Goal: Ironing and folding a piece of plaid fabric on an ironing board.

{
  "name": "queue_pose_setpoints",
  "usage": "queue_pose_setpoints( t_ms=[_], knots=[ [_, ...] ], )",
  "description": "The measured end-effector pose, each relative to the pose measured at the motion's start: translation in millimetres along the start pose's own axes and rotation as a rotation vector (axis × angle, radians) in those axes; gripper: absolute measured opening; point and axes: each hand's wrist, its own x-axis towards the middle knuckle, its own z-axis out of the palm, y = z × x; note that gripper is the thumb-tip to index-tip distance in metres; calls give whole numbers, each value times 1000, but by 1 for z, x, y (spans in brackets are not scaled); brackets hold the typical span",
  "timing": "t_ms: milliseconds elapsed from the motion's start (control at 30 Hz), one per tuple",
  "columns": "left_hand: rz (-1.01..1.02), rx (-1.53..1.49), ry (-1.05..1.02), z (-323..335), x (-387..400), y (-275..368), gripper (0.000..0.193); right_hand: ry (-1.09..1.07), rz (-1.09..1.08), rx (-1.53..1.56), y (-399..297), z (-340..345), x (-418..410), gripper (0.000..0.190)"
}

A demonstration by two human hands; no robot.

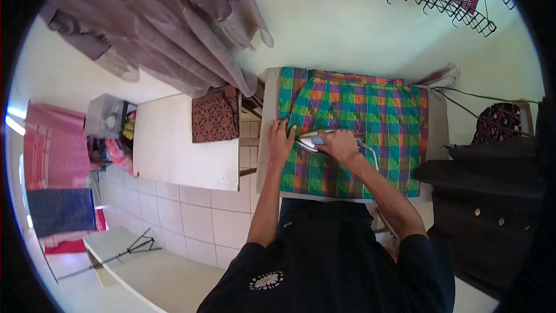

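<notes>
A green, purple and orange plaid garment with a gathered waistband (369, 108) lies spread over a padded ironing surface (438, 117). Near the middle of the cloth, my right hand (341, 144) grips the handle of a clothes iron (309, 140), whose pointed tip faces left. The iron's pale cord runs from its rear, beside my right forearm. My left hand (281, 138) rests on the garment's left edge, just left of the iron's tip, fingers slightly apart and holding nothing. The iron's soleplate is turned down and hidden.
Left of the ironing surface, a white table (173, 148) bears a folded brown patterned cloth (215, 115). Mauve garments (173, 30) hang above it. Dark clothing (478, 191) hangs at the right, near loose cables (478, 94). A black wire rack (434, 3) holds fabrics on the wall.
</notes>
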Motion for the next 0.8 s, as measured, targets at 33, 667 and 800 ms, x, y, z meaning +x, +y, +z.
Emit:
queue_pose_setpoints(
  t_ms=[33,667,800],
  knots=[
    [-18,3,-24,4,11,6,31,62,37,8,4,2,4,47],
    [78,-79,65,48,89,-9,12,126,585,-29,12,-20,87,52],
    [37,-159,15,42,85,-8,14,288,545,-28,27,-8,96,56]
  ],
)
